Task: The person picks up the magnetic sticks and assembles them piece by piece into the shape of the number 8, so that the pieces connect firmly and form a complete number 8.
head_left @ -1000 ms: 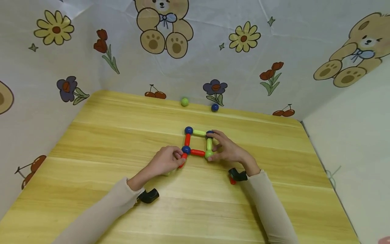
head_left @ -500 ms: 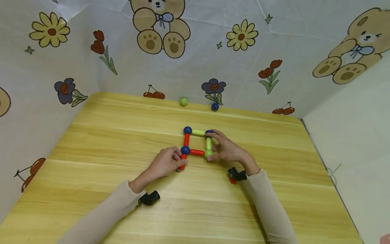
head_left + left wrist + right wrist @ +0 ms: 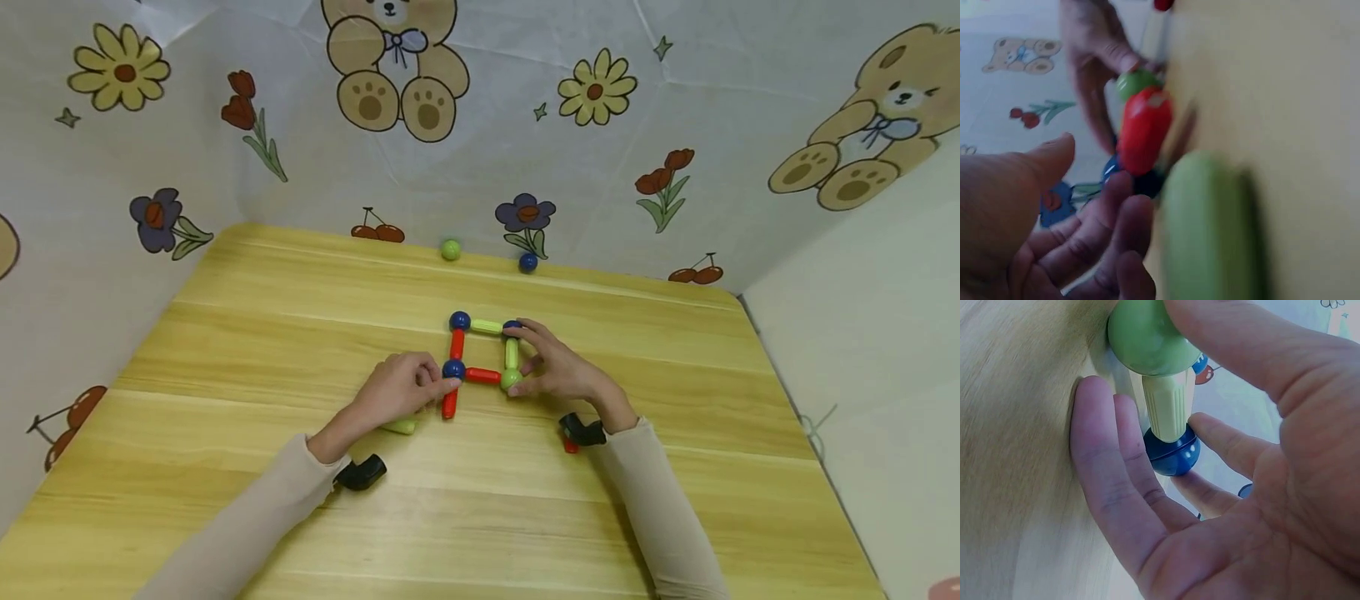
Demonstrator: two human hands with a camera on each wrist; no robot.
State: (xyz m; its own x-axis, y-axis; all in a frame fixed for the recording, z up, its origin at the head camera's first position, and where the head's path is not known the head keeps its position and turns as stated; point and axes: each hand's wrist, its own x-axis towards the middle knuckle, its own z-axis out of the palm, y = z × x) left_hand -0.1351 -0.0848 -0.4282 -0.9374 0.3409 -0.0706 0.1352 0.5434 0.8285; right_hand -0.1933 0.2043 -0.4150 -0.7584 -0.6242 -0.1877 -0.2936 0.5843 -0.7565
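Note:
A square of magnetic rods and balls lies on the table, with a red rod [image 3: 483, 376], a second red rod [image 3: 457, 343], a yellow-green rod [image 3: 487, 327] and blue balls [image 3: 461, 322] at corners. My right hand [image 3: 558, 367] spans its right side, thumb on the green ball [image 3: 1154, 337] and fingertips at the blue ball [image 3: 1174, 453]. One more red rod [image 3: 449, 405] extends toward me from the near-left blue ball [image 3: 453, 370]. My left hand [image 3: 397, 387] is beside that ball, thumb and fingers apart around nothing. A yellow-green rod [image 3: 1204, 231] lies beneath my left hand.
A loose green ball [image 3: 450, 250] and a loose blue ball [image 3: 528, 263] sit at the table's back edge, before a patterned cloth [image 3: 300, 100]. Another red piece [image 3: 572, 447] lies partly hidden under the right wrist's black camera [image 3: 582, 430].
My left hand has let go of the near red rod and drawn back left, uncovering the rod and the loose yellow-green one. The red rod has swung straighter. My right hand stays in place.

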